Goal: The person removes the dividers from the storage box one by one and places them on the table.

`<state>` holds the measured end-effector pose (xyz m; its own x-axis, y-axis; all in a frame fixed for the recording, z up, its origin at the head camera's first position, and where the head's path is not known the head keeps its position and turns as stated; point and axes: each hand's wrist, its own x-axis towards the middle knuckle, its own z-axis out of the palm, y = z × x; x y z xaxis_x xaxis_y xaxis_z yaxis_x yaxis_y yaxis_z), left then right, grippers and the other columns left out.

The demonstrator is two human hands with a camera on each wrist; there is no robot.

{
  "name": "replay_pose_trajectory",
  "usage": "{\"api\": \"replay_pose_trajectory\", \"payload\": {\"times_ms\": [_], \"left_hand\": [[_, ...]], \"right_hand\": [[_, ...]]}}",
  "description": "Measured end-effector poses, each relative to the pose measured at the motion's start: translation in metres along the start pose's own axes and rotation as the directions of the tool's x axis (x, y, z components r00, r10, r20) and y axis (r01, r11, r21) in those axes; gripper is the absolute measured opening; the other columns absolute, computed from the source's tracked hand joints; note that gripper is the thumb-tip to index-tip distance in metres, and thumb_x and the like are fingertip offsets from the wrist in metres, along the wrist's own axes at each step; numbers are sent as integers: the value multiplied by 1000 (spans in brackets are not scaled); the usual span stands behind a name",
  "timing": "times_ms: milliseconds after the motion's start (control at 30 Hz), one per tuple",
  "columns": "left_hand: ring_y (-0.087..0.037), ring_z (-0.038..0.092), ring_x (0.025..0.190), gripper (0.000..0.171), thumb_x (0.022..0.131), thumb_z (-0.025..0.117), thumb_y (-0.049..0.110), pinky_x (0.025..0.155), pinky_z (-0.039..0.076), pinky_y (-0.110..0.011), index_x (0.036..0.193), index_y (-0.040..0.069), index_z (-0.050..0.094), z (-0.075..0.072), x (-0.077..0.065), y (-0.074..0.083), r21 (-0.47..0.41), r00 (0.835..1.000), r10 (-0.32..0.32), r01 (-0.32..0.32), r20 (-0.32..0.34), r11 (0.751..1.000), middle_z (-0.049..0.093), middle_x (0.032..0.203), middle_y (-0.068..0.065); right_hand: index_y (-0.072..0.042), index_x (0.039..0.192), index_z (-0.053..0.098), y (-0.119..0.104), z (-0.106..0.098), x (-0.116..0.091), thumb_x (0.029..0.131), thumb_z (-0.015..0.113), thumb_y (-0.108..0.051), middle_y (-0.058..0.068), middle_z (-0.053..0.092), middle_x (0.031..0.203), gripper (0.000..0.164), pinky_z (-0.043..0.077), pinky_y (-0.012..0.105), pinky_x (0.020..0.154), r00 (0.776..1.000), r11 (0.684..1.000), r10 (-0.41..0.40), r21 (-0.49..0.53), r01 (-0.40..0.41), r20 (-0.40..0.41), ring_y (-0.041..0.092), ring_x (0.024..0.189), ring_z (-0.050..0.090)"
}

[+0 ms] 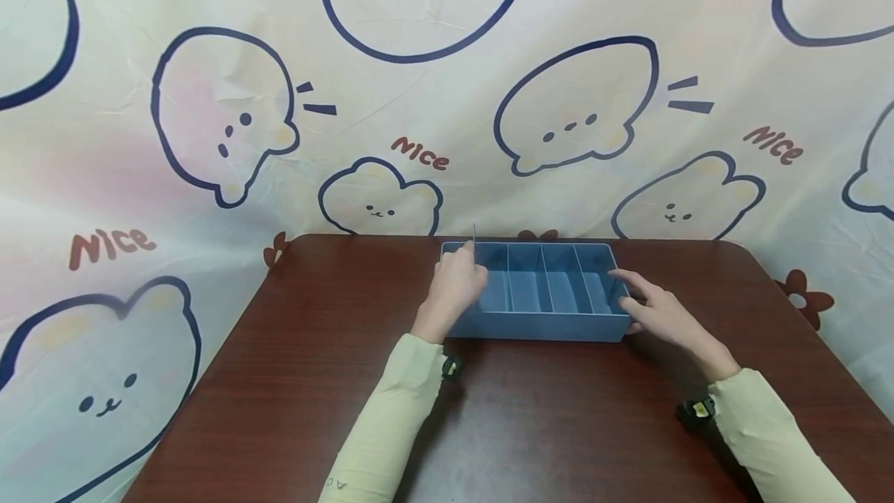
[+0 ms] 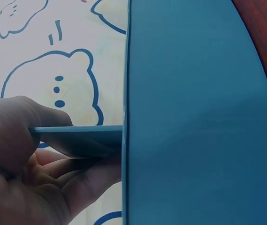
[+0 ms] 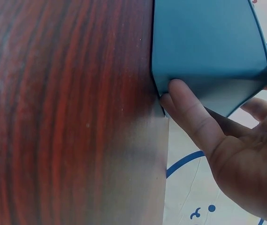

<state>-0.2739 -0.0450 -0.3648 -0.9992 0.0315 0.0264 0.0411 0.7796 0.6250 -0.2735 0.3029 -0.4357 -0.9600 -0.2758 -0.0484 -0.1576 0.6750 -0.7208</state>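
Left hand (image 1: 452,283) pinches divider (image 2: 93,143), fingers nearly closed; right hand (image 1: 662,317) grips box (image 1: 538,327) end, fingers parted. I judge: slotting step; next calls for straight downward pressure.

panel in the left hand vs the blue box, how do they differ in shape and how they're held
The panel is a thin, flat piece; the box is deep and split into compartments.
The panel is pinched upright in the left hand; the box rests on the table, its right end held by the right hand.
Both are blue.
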Motion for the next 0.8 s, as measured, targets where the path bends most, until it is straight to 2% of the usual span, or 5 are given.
{"api": "replay_pose_trajectory", "payload": {"times_ms": [233, 800], "left_hand": [[-18, 45, 38, 57, 96, 49, 10, 37, 35, -22, 151, 3, 35, -1, -2, 2, 5, 1000, 17, -17, -2, 1000, 56, 57, -8], [-17, 44, 36, 53, 96, 51, 10, 35, 30, -20, 147, -1, 39, 1, -2, 9, 104, 997, 65, -61, -32, 993, 54, 55, -8]], "right_hand": [[-15, 153, 28, 0, -1, 1, 99, 43, -17, 31, 25, 155, 56, 60, 44, 73, 1000, 1000, -1, 2, 1, 2, 50, 116, 57], [-15, 153, 28, 0, -1, 0, 99, 44, -17, 30, 25, 156, 56, 60, 44, 73, 1000, 1000, -7, 14, 7, 2, 51, 116, 57]]}}
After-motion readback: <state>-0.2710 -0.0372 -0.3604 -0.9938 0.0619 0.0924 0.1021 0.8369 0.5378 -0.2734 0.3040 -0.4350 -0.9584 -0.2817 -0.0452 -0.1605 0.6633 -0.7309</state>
